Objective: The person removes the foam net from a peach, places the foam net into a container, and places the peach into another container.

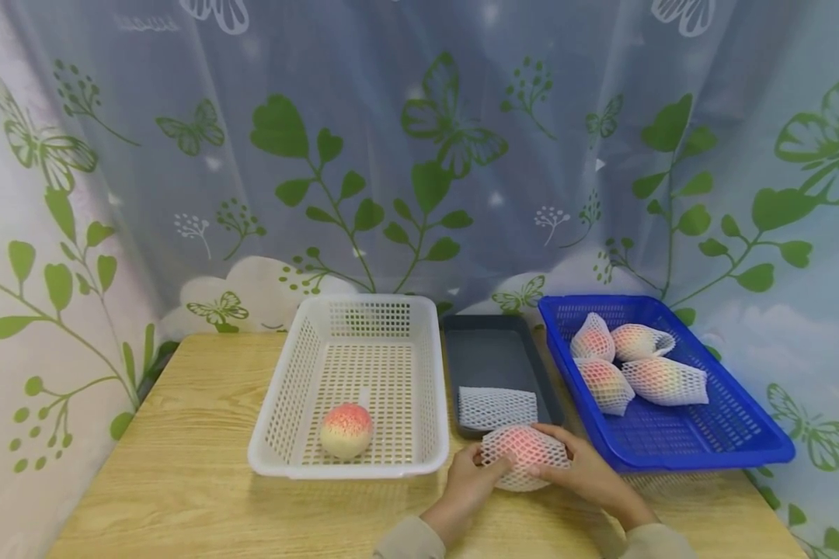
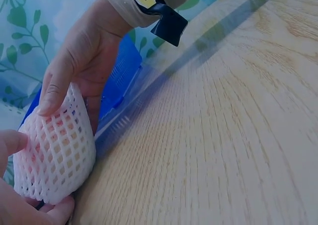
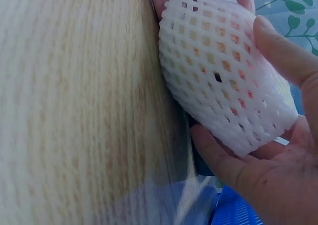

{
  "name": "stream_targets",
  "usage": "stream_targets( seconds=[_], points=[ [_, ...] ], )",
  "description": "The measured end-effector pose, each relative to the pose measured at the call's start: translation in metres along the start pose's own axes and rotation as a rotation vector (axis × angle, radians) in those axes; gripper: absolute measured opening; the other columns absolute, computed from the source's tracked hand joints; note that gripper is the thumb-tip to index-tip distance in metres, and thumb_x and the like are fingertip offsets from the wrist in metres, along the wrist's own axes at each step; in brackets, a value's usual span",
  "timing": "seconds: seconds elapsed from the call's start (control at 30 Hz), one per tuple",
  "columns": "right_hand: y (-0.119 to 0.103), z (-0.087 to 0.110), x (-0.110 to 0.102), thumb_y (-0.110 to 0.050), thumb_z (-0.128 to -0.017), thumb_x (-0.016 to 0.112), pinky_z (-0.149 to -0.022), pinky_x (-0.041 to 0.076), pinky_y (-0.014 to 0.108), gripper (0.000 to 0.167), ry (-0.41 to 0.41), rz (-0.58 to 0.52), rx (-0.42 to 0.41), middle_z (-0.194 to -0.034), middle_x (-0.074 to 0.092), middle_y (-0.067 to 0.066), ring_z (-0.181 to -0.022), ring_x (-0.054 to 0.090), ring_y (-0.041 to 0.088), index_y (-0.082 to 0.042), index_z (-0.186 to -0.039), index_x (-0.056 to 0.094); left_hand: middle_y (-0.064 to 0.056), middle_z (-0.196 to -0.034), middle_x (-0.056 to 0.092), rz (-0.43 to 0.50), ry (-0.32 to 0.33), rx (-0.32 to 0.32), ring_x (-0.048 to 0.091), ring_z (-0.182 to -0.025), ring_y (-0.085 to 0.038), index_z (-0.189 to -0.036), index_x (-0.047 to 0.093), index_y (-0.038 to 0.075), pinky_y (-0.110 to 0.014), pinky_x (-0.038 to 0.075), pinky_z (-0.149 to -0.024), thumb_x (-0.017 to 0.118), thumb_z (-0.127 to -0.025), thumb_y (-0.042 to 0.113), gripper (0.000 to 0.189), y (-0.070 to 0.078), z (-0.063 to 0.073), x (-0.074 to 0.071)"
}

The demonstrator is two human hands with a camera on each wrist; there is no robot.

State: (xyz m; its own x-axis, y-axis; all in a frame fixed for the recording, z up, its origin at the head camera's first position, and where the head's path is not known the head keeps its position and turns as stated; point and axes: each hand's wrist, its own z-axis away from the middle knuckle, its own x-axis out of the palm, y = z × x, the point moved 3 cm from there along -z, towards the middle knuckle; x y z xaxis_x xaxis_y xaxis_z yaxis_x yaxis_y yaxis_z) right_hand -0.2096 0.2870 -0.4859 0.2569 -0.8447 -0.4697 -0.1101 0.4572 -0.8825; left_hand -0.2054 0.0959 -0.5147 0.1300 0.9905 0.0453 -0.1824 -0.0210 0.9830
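White foam net [image 1: 552, 450] is nearest to us, wrapped around a peach [image 1: 520, 442], and both hands are grasping this bundle. Our left hand [image 1: 470, 477] holds its left side and our right hand [image 1: 590, 472] its right side; in the head view both thumbs lie on the near face. The bundle is above the front part of the worktop [image 1: 182, 442], before the grey tray; we cannot tell if its underside touches the wood.

We judge the step in hand is to settle the net over the fruit. To do it well, we should keep the thumbs light, because a peach may bruise, and the foam threads could tear if we pull at one point only. It is better that we draw the edge evenly with both hands, turning the fruit a little, so that the mesh covers all sides and the peach sits in the middle.

Just behind the bundle is the grey tray [image 1: 489, 341], with one flat net sleeve [image 1: 498, 409] at its near end. On the left stands the white basket [image 1: 349, 470], where one bare peach [image 1: 346, 431] lies near the front. On the right, the blue basket [image 1: 706, 458] holds four netted peaches [image 1: 664, 380] towards its back. Farthest from us hangs a curtain [image 1: 363, 132] with green leaves and butterflies.
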Motion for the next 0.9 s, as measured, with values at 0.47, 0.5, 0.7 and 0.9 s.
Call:
stream_targets(
  seconds=[0.47, 0.5, 0.7, 0.9],
  points=[
    [-0.007, 0.001, -0.006, -0.027, -0.079, 0.078, -0.083, 0.05, 0.029, 0.065, 0.061, 0.198, -0.062, -0.129, 0.056, 0.022, -0.111, 0.056, 0.032, -0.002, -0.134, 0.052, -0.014, -0.108, 0.063, -0.005, 0.024, 0.062, 0.062, -0.096, -0.021, -0.125, 0.051, -0.011, -0.033, 0.055, -0.082, 0.073, -0.084, 0.015, 0.053, 0.009, 0.002, -0.006],
    [-0.009, 0.001, -0.007, -0.026, -0.08, 0.078, -0.082, 0.051, 0.029, 0.064, 0.06, 0.201, -0.077, -0.129, 0.056, 0.022, -0.112, 0.055, 0.033, -0.001, -0.133, 0.052, -0.015, -0.111, 0.062, -0.017, 0.029, 0.074, 0.061, -0.099, -0.023, -0.126, 0.05, -0.01, -0.035, 0.055, -0.084, 0.073, -0.084, 0.015, 0.054, 0.011, 0.002, -0.006],
    [-0.017, 0.002, -0.01, -0.02, -0.08, 0.078, -0.087, 0.052, 0.042, 0.061, 0.076, 0.231, -0.158, -0.127, 0.058, 0.023, -0.114, 0.054, 0.04, 0.004, -0.13, 0.053, -0.019, -0.118, 0.059, -0.123, 0.057, 0.168, 0.056, -0.11, -0.034, -0.127, 0.051, -0.008, -0.044, 0.05, -0.093, 0.074, -0.084, 0.019, 0.056, 0.021, 0.004, -0.005],
    [-0.023, 0.001, -0.01, -0.021, -0.082, 0.076, -0.093, 0.043, 0.062, 0.062, 0.064, 0.205, -0.173, -0.129, 0.055, 0.026, -0.117, 0.05, 0.047, 0.005, -0.132, 0.051, -0.021, -0.122, 0.056, -0.174, 0.076, 0.227, 0.053, -0.117, -0.039, -0.126, 0.054, -0.007, -0.046, 0.047, -0.097, 0.073, -0.083, 0.015, 0.052, 0.027, 0.003, -0.003]
  ],
)
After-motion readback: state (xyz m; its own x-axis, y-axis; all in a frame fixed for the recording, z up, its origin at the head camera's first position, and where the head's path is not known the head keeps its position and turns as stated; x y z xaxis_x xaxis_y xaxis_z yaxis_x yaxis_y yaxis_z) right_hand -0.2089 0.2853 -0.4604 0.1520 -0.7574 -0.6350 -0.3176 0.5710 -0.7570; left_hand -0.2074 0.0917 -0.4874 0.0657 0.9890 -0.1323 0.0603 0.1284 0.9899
